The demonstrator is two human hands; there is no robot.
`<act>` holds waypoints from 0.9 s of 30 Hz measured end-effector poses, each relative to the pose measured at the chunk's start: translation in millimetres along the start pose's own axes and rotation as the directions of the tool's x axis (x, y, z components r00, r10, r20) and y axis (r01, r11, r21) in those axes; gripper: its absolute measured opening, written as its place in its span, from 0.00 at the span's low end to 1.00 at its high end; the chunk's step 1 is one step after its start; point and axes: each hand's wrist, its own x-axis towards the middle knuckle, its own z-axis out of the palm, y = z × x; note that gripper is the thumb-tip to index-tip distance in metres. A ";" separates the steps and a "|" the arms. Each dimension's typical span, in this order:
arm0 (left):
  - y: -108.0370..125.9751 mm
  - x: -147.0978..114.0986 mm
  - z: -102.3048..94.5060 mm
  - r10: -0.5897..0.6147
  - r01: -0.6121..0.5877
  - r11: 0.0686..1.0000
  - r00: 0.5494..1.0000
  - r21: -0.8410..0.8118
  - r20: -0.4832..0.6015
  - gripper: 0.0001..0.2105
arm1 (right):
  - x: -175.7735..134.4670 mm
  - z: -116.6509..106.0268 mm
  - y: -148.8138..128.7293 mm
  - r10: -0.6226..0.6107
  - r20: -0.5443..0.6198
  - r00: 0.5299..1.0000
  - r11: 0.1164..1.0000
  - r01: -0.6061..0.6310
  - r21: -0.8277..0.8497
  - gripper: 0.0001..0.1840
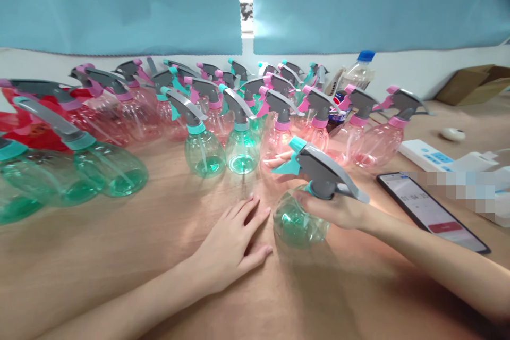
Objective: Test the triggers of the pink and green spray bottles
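My right hand [334, 210] grips a green spray bottle [297, 226] by its upper body, just below the grey and turquoise trigger head. The bottle tilts slightly, and its nozzle points left. Part of its neck and side is hidden by my fingers. To its left, my left hand [235, 239] rests flat on the wooden table [159, 260], fingers spread and holding nothing. Beyond my hands stand two green spray bottles [241, 151] and a pink spray bottle [277, 141], part of a crowd of similar ones.
More green spray bottles [111, 170] stand at the left near red plastic [35, 130]. A phone [432, 210], a power strip [428, 155] and a small white object [453, 134] lie at the right. A blue-capped bottle [356, 74] and a cardboard box [470, 84] are behind.
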 end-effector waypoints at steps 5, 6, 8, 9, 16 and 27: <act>-0.6 -0.1 1.4 0.012 -0.012 1.000 1.000 0.002 -0.004 0.27 | 2.4 1.4 -6.3 0.007 0.010 1.000 0.999 -0.007 0.049 0.29; -0.6 -0.2 1.4 0.013 -0.013 1.000 1.000 0.001 -0.007 0.27 | 3.0 1.8 -7.2 0.001 0.007 1.000 0.999 -0.001 0.047 0.29; -0.6 -0.4 1.4 0.011 -0.011 1.000 1.000 0.000 -0.009 0.27 | 4.2 2.6 -8.3 -0.006 0.007 1.000 0.999 0.005 0.036 0.28; -0.6 -0.5 1.4 0.009 -0.009 1.000 1.000 0.001 -0.008 0.27 | 4.6 2.9 -8.6 -0.009 0.010 1.000 1.000 0.008 0.030 0.28; -1.4 -0.3 2.0 0.004 -0.004 1.000 1.000 -0.004 -0.007 0.27 | 4.1 1.6 -8.0 -0.040 0.018 0.999 0.999 0.040 0.000 0.27; -0.5 -0.3 0.9 0.005 -0.005 1.000 1.000 -0.008 -0.006 0.27 | -0.9 1.0 -2.3 0.012 0.022 1.000 1.000 -0.011 -0.023 0.21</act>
